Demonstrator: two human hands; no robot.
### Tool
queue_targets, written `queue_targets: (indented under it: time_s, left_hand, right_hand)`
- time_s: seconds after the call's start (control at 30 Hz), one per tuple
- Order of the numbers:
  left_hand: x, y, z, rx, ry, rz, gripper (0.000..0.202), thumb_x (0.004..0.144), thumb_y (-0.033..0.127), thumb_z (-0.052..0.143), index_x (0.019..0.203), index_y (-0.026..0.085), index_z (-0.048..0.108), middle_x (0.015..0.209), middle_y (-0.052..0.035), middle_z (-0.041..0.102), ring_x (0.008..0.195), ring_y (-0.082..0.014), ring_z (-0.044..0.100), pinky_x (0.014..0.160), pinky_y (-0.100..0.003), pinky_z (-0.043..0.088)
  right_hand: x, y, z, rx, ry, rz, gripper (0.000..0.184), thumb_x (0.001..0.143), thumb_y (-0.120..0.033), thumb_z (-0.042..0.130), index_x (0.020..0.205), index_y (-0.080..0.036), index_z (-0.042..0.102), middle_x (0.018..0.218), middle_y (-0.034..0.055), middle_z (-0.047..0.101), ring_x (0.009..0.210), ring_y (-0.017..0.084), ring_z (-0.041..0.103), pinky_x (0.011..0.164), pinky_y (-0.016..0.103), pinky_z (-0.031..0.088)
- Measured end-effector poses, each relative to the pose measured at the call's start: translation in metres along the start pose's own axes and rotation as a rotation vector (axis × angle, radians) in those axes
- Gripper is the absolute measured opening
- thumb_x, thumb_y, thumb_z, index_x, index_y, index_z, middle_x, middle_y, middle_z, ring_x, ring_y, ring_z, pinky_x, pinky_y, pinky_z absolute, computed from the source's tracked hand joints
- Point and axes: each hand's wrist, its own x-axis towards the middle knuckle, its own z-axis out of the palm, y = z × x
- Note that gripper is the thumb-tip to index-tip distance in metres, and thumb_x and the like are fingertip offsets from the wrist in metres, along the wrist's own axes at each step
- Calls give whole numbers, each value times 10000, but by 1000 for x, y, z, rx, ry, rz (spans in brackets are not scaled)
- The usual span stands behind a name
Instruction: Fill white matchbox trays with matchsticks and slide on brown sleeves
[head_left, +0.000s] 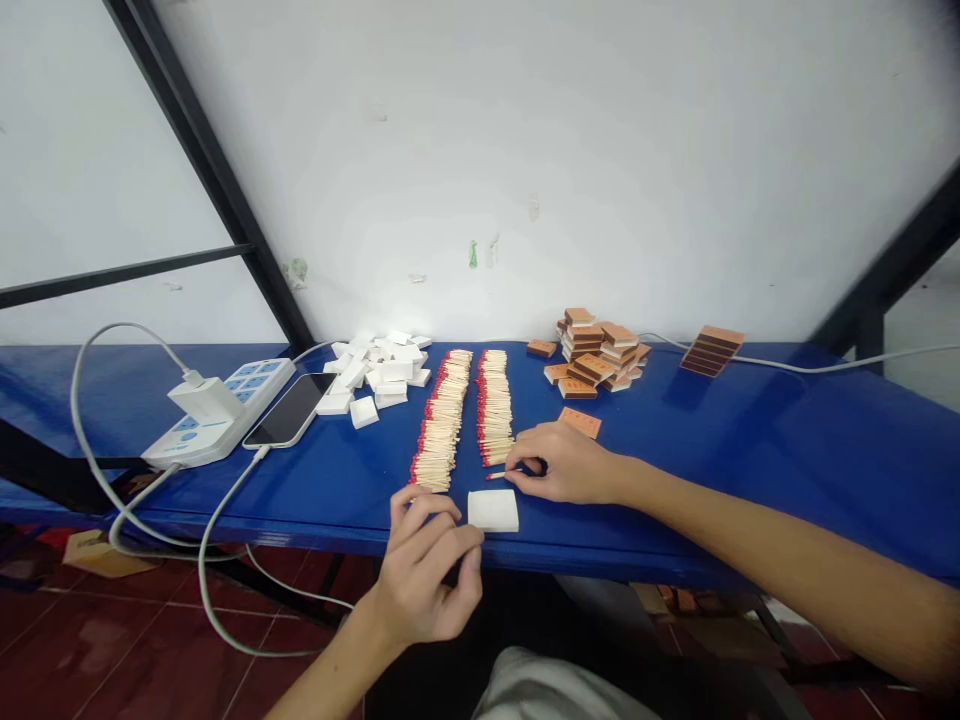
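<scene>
My right hand (562, 463) pinches a single red-tipped match (496, 476) between thumb and index finger, just below the right-hand row of matches (494, 405). My left hand (431, 565) hovers at the table's front edge, its fingers loosely curled and apart, with nothing visible in them. Its fingertips are by the near end of the left-hand row of matches (441, 425). Between the hands lies a white matchbox tray (493, 511); its inside cannot be made out clearly. Beyond my right wrist lies an orange-brown matchbox sleeve (580, 422), partly hidden by the hand.
White matchbox trays (379, 370) are heaped at the back left, matchboxes (596, 355) at the back right. Farther right stands a brown striped block (712, 350). A phone (291, 410), a power strip (225, 415) and looping white cables occupy the left of the blue table (750, 440).
</scene>
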Motion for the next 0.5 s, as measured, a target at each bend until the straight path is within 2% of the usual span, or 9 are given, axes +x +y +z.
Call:
queue_targets:
  time_s: [0.23, 0.37, 0.5]
  left_hand:
    - [3, -11, -8, 44, -54, -81, 105, 848, 94, 542, 796, 183, 558, 649, 6, 614, 619, -146, 496, 668, -337, 335]
    - [-2, -18, -7, 37, -102, -53, 111, 847, 73, 552, 846, 185, 556, 682, 0, 641, 562, -131, 484, 592, -305, 334]
    - [-7, -20, -4, 58, -114, -46, 122, 845, 80, 562, 924, 172, 576, 732, -35, 634, 630, -157, 551, 606, -294, 414]
  right_hand:
    - [0, -2, 1, 41, 4, 8, 96, 823, -127, 632, 783, -172, 707, 606, -39, 554, 573, 92, 514, 618, 223, 391]
    - [0, -2, 1, 63, 5, 19, 96, 809, -117, 631, 789, -169, 710, 592, -47, 545, 561, 87, 512, 607, 218, 388]
    - [1, -3, 2, 65, 21, 26, 98, 809, -126, 627, 771, -167, 708, 586, -46, 548, 550, 82, 502, 590, 216, 376]
